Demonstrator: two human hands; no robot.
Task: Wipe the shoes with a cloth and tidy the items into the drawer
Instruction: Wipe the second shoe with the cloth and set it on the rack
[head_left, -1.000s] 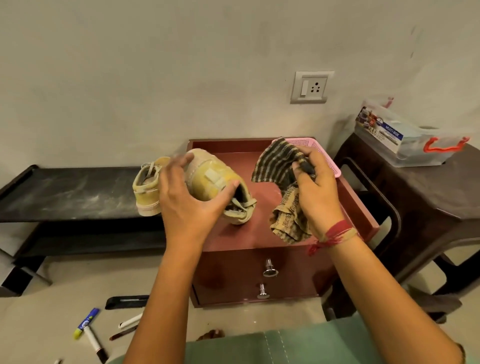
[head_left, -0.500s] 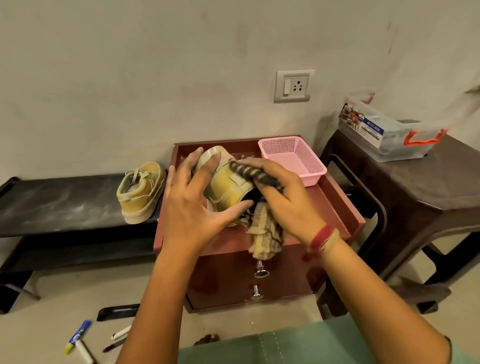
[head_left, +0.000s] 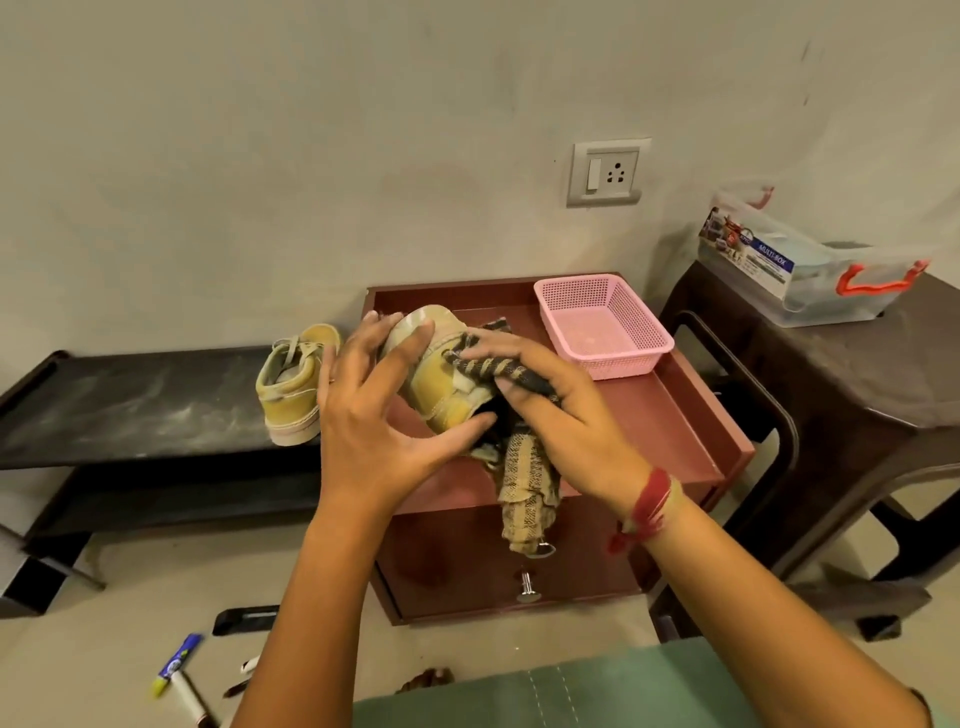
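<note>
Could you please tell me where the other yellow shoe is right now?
In the head view, the other yellow shoe sits left of centre on the dark shelf, beside the red drawer unit, behind the left hand.

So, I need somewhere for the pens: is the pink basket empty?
Empty. The basket shows only its bare mesh floor, with nothing inside.

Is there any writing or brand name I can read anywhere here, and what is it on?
"MULTI-BOX": on the label of the clear plastic box on the dark table.
Smaller print on that label: too small to read.
On the blue and yellow marker on the floor: label too blurred to read.
On the held shoe and the cloth: no writing visible.
</note>
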